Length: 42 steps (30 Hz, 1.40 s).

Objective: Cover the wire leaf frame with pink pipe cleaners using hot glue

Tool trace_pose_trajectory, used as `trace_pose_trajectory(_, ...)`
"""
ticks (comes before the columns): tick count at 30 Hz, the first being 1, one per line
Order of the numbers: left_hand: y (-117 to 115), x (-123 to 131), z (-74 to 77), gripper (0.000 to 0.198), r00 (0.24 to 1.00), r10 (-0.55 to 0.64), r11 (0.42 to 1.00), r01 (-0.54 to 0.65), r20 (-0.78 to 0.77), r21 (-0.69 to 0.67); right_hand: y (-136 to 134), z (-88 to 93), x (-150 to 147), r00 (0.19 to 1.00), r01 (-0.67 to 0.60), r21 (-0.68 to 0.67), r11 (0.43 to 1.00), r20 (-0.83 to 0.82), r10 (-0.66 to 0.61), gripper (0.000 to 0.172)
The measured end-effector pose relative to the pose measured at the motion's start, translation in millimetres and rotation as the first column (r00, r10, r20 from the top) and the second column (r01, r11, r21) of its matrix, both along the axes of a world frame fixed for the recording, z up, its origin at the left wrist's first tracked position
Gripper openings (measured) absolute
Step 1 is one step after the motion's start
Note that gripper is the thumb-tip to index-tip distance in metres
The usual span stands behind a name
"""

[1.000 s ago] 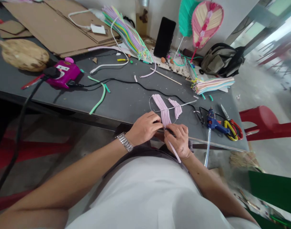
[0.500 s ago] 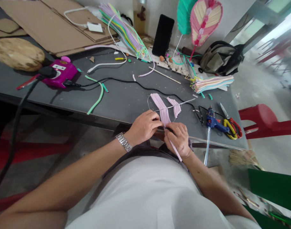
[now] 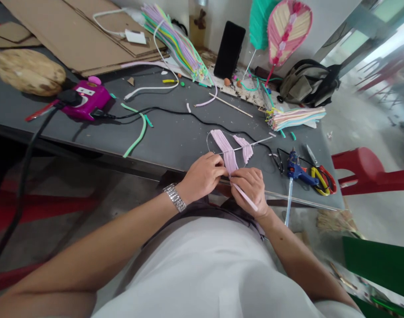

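Two grips work on wire frame (image 3: 207, 142), lying on worktop (image 3: 89, 137) just left of glue gun (image 3: 296, 171): L grip (image 3: 202, 177) clenched on pink strips (image 3: 224, 151); R grip (image 3: 251, 191) pinching loose strip (image 3: 245, 198), free end now swung further rt.

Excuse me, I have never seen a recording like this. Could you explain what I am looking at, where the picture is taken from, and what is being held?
There is no machine here, only a person's two bare hands. The single view comes from a camera worn on the head, looking forward and down, so the arms enter from the bottom. The left hand, with a metal watch on its wrist, holds pink strips laid across a thin wire frame. The right hand grips the end of a pink strip in its fingers. On the grey table lie a blue glue gun, scissors with yellow and red handles, a bundle of coloured strips and cardboard sheets. Beyond stands a pink leaf-shaped ornament.
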<state>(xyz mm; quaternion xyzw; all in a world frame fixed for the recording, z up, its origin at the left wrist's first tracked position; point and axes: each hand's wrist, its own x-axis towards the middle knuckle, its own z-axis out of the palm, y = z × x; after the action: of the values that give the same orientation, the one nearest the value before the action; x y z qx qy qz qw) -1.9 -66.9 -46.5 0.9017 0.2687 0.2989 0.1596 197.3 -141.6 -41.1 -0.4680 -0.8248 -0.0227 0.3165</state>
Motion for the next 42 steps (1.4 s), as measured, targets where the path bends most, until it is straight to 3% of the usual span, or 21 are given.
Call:
trace_pose_trajectory(10, -1, 0, -2.5, 0.027, 0.999, -0.003, 1.0, 0.003, 0.032, -0.004, 26, 12.2, 7, 0.957, -0.037, -0.309, 0.95, -0.283, -0.055, 0.008)
trace_pose_trajectory(14, -2, 0, -0.1, 0.025, 1.0, -0.002, 1.0, 0.002, 0.001, 0.016, 34, 15.1, 6, 0.952, -0.066, -0.385, 0.92, -0.3, -0.057, 0.011)
trace_pose_trajectory(23, -3, -1, 5.2, 0.02, 0.997, 0.001, 1.0, -0.001, -0.072, -0.004, 38, 18.2, 5, 0.96, -0.064, -0.43, 0.9, -0.273, -0.063, 0.012)
trace_pose_trajectory(27, -10, 6, 10.3, 0.004, 0.993, 0.105, 0.993, -0.108, -0.051, -0.045, 30, 20.7, 2, 0.952, -0.053, -0.409, 0.911, -0.297, -0.078, 0.01)
trace_pose_trajectory(30, -15, 13, 10.4, 0.007, 0.981, 0.189, 0.982, -0.189, -0.044, 0.011, 19, 28.9, 12, 0.972, -0.035, -0.355, 0.934, -0.228, -0.05, 0.007)
trace_pose_trajectory(32, -16, 15, 8.7, 0.01, 0.981, 0.192, 0.981, -0.19, -0.024, 0.047, 8, 36.6, 35, 0.987, 0.051, -0.303, 0.952, -0.128, -0.094, 0.01)
trace_pose_trajectory(34, -17, 15, 6.7, 0.011, 0.985, 0.174, 0.982, -0.174, 0.014, 0.071, -6, 43.8, 69, 0.97, 0.231, -0.234, 0.944, -0.015, -0.242, 0.013)
trace_pose_trajectory(36, -18, 14, 5.4, 0.013, 0.986, 0.16, 0.981, -0.164, 0.05, 0.101, -19, 48.4, 107, 0.875, 0.481, -0.149, 0.864, 0.136, -0.464, 0.018)
trace_pose_trajectory(38, -19, 13, 5.6, 0.015, 0.986, 0.151, 0.978, -0.159, 0.064, 0.136, -29, 48.8, 141, 0.749, 0.645, -0.127, 0.754, 0.301, -0.59, 0.032)
trace_pose_trajectory(40, -20, 12, 6.9, 0.017, 0.987, 0.148, 0.974, -0.157, 0.064, 0.163, -31, 45.2, 165, 0.705, 0.686, -0.166, 0.709, 0.39, -0.592, 0.048)
trace_pose_trajectory(42, -20, 11, 8.4, 0.018, 0.988, 0.144, 0.972, -0.151, 0.052, 0.179, -28, 39.2, 179, 0.719, 0.671, -0.205, 0.712, 0.412, -0.559, 0.055)
